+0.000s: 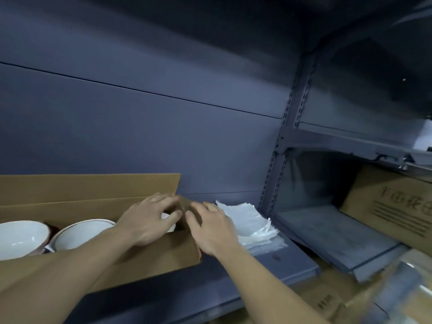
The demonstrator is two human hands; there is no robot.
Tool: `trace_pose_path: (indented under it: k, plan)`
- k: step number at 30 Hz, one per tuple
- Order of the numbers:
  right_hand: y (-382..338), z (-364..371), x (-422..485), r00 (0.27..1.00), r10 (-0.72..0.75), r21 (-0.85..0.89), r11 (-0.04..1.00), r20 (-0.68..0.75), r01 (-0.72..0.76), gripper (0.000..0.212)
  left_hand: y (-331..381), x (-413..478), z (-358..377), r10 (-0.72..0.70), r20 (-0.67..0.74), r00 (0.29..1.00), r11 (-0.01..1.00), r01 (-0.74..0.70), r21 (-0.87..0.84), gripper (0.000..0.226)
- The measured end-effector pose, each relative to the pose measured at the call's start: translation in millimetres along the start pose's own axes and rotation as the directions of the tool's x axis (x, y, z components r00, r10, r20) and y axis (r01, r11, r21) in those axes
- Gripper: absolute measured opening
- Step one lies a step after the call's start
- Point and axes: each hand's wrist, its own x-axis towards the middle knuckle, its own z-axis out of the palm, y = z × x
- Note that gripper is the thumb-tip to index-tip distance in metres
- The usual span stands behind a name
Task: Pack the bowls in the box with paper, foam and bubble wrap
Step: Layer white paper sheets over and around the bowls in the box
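Hands meet at the right-hand end of an open cardboard box (163,253) that stands on a dark blue-grey shelf (257,267), its long rear flap (88,185) raised against the back panel. The left hand (149,220) reaches over the box's front wall, with bent fingers hooked on the top of the short end flap (184,208) and the thumb closing on it from inside the box, a grip on the cardboard. The right hand (212,228) comes in from outside the box, its thumb against the same flap and its fingers loosely bent over the outer face; motion blur leaves it unclear whether this hand holds the flap or only rests on it.

The bowls lie inside the box, white within and with a reddish-brown rim. One bowl (21,237) sits at the left edge of the view, a second bowl (81,235) is just beside it on the right, and a white sliver of a third bowl (169,222) shows under the left thumb.

A stack of translucent sheets (250,220) lies on the shelf just beside the box's right end, partly behind the right hand. Further right, past a perforated upright post (278,155), a printed carton (385,206) leans on a lower shelf.
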Motion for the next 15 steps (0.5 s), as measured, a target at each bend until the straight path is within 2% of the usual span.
trace_pose_path:
  k: [5, 9, 15]
  plan:
    - [40, -16, 7, 0.995, 0.095, -0.045, 0.995, 0.017, -0.094, 0.042, 26, 28, 11, 0.051, 0.052, 0.997, 0.998, -0.052, 0.023, 0.052]
    - [80, -14, 13, 0.982, 0.176, -0.149, 0.975, 0.069, -0.165, 0.045, 26, 39, 27, 0.039, 0.07, 0.997, 0.999, -0.038, -0.017, 0.073]
    - [121, -4, 16, 0.96, 0.233, -0.216, 0.956, 0.159, -0.196, 0.057, 25, 43, 42, 0.056, 0.12, 0.991, 0.992, -0.069, 0.109, 0.058]
